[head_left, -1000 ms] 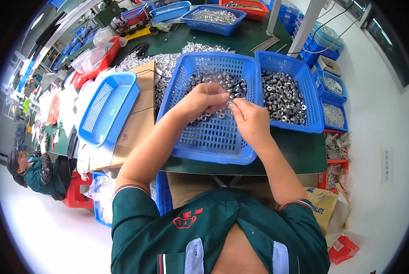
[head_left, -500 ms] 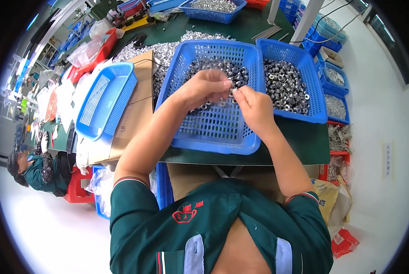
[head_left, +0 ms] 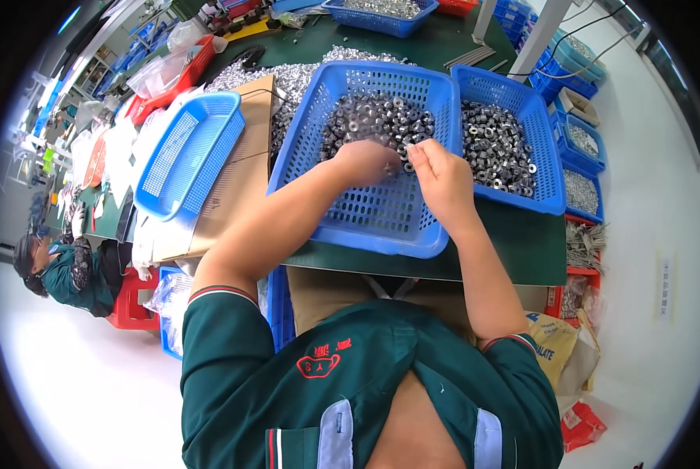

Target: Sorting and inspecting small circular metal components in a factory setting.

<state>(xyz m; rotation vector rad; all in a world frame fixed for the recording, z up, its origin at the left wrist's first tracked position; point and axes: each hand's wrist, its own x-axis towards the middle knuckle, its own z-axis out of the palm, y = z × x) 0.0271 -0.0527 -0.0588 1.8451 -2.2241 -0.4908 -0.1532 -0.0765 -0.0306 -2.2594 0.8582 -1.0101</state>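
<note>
My left hand [head_left: 370,162] is over the middle of a blue perforated basket [head_left: 342,238], its fingers smeared by motion, so what they hold cannot be made out. Just right of it, my right hand [head_left: 446,178] is closed in a pinch above the basket's right side. Whatever lies between its thumb and forefinger is too small to name. Small dark and silver ring-shaped metal parts [head_left: 420,123] fill the basket's far half, while its near floor is bare. More such parts [head_left: 494,148] lie in a second blue basket [head_left: 551,184] to the right.
An empty light-blue basket [head_left: 156,205] sits on cardboard [head_left: 236,184] at the left. Loose silver parts [head_left: 248,76] are heaped behind the baskets on the green table [head_left: 514,246]. A metal post [head_left: 539,41] rises at the back right. A seated co-worker [head_left: 68,270] is far left.
My left hand has parted from my right and dropped toward the basket, its fingers turned away. My right hand keeps its pinch. The whole view has shifted slightly.
</note>
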